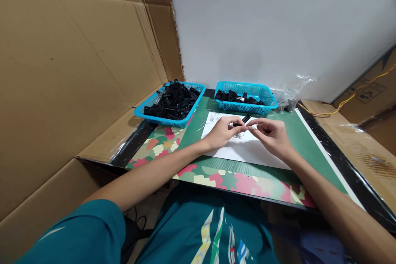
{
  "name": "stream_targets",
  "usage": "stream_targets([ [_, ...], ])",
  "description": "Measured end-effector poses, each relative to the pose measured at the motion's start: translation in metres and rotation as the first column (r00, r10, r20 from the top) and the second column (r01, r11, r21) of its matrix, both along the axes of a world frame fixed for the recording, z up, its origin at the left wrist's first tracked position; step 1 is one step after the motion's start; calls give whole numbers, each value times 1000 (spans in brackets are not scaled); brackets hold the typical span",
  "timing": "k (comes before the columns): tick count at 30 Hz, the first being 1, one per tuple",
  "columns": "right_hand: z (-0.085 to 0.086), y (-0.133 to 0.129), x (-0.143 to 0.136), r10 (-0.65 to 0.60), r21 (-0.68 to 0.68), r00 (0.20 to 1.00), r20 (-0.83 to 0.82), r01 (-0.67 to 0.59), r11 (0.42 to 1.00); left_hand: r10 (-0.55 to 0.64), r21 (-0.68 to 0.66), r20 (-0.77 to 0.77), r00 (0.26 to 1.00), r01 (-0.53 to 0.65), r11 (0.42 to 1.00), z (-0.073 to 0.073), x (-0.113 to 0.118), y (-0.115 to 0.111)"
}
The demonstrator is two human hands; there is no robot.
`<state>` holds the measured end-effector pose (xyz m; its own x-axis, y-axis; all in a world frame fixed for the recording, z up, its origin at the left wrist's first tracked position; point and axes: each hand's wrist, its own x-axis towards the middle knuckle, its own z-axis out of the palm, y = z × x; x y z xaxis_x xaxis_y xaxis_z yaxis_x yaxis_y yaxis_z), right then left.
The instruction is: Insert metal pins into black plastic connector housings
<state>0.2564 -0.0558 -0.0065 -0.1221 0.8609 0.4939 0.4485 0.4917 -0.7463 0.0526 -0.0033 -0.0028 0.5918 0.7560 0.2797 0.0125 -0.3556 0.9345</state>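
My left hand (224,133) pinches a small black plastic part (246,119) over a white sheet (247,150). Fingertips of my right hand (269,134) are pressed together and meet the left fingertips at the part's near end; whatever tiny thing they may hold is too small to make out. Under the hands, small thin metal bits (237,136) lie in a heap on the sheet. More of these bits are scattered at the sheet's far left corner.
A blue basket (139,112) heaped with black parts stands at the back left. Behind my hands is a second blue basket (272,103) with fewer black pieces. A clear plastic bag (289,101) sits beside it. Cardboard (93,49) walls the left side.
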Motion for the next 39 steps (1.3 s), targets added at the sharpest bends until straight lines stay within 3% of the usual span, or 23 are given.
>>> stream_targets([
  [8,-2,0,4,25,-11,998,64,-24,1000,54,118,-113,992,-40,992,-7,-4,3],
  [14,0,2,6,53,-32,987,154,-49,998,28,203,-211,977,16,979,-3,-8,4],
  [19,0,-2,3,-112,121,986,121,97,988,52,256,-196,979,0,967,1,-10,4],
  [23,-7,-2,3,-254,297,950,183,193,935,41,173,-121,992,-20,985,1,-10,2],
  [27,-18,2,7,-288,403,920,266,166,900,-3,61,-19,1000,5,998,0,-9,1],
  [35,-17,1,11,-204,396,896,394,35,918,-15,122,-51,999,21,992,-5,-8,5],
  [39,-14,-1,8,-211,437,907,364,34,899,-19,106,-44,999,24,994,-4,-7,3],
])
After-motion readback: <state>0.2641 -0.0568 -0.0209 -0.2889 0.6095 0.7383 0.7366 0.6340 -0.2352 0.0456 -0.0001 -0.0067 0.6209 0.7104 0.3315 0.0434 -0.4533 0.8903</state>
